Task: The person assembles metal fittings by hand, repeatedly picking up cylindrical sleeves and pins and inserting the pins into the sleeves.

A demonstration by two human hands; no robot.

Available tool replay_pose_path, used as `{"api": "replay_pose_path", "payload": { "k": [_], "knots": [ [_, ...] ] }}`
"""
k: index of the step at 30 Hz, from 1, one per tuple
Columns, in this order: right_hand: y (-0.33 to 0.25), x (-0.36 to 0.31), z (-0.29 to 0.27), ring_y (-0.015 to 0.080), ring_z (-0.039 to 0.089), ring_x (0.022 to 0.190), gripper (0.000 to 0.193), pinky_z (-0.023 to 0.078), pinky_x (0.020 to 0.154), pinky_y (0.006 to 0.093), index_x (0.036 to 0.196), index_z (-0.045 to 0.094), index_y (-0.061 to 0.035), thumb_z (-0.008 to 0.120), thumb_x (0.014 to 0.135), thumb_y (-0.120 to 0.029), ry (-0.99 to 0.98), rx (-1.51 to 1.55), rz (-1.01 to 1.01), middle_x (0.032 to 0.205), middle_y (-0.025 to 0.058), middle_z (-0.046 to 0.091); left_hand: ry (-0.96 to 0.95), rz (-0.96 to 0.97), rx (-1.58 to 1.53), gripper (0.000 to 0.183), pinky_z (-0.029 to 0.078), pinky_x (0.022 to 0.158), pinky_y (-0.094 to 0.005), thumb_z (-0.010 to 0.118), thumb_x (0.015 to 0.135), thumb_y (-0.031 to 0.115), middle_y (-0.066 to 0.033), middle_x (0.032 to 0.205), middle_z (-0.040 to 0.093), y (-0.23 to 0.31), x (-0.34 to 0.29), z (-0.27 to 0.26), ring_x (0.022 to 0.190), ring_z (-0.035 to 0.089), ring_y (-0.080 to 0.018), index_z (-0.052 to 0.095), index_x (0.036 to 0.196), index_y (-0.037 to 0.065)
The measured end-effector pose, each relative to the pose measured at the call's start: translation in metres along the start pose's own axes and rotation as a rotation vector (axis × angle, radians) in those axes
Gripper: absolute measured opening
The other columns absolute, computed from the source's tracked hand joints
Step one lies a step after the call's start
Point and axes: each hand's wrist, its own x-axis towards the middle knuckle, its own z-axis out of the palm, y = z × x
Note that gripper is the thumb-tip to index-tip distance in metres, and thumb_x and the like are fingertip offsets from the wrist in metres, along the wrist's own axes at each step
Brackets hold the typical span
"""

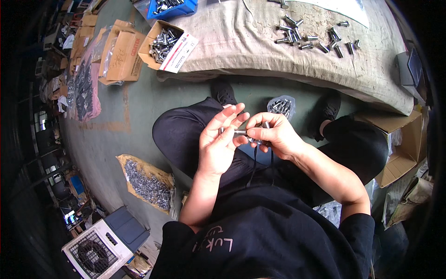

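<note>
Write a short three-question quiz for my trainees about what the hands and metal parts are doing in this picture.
1. True or false: the left hand and right hand both grip the same metal bolt.
2. Where do the loose bolts lie? A) on the burlap sheet B) on the fan heater
3. What colour is the tray of bolts at the top?

Key: 1 true; 2 A; 3 blue.

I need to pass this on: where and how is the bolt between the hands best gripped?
Grip the bolt on its bare shank, probably from above with fingers across it. It lies roughly level between the left hand and right hand, whose fingers cover both ends, so only the smooth round middle shows.
</note>
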Motion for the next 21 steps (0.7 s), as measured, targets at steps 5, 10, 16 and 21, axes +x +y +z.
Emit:
{"api": "replay_pose_path", "payload": {
  "k": [5,10,16,21],
  "knots": [
    [-0.001,0.001,0.002,0.0055,0.054,0.059,0.019,0.038,0.041,0.0168,0.093,0.062,-0.0036,0.068,0.076,-0.010,0.047,-0.076,-0.139,0.074,0.0007,0.062,0.089,-0.042,0.106,0.037,0.051,0.080,-0.0302,0.044,0.090,0.005,-0.0167,0.130,0.043,0.002,-0.004,-0.004,0.119,0.045,-0.0251,0.041,0.127,0.001],
    [-0.002,0.001,0.004,0.0054,0.055,0.059,0.023,0.038,0.041,0.0163,0.097,0.062,-0.0032,0.068,0.078,-0.014,0.088,-0.139,-0.112,0.073,0.0002,0.062,0.079,0.055,0.124,0.038,0.050,0.087,-0.0335,0.043,0.090,0.004,-0.0180,0.132,0.040,-0.001,-0.003,-0.001,0.123,0.040,-0.0273,0.039,0.127,-0.002],
    [-0.001,-0.001,0.000,0.0082,0.057,0.058,0.025,0.038,0.041,0.0184,0.095,0.061,-0.0022,0.063,0.083,-0.024,-0.007,-0.091,0.062,0.074,0.0031,0.062,0.005,0.081,0.274,0.046,0.051,0.083,-0.0310,0.046,0.085,-0.002,-0.0212,0.137,0.033,-0.003,-0.002,0.008,0.127,0.035,-0.0296,0.035,0.130,-0.003],
    [0.000,0.000,0.001,0.0052,0.055,0.060,0.021,0.038,0.041,0.0167,0.097,0.063,-0.0029,0.063,0.083,-0.018,0.012,-0.068,-0.065,0.074,0.0010,0.061,0.131,0.061,0.290,0.039,0.053,0.075,-0.0276,0.047,0.087,0.001,-0.0196,0.127,0.044,0.001,-0.003,0.007,0.117,0.045,-0.0265,0.040,0.125,-0.004]
  ]
}}
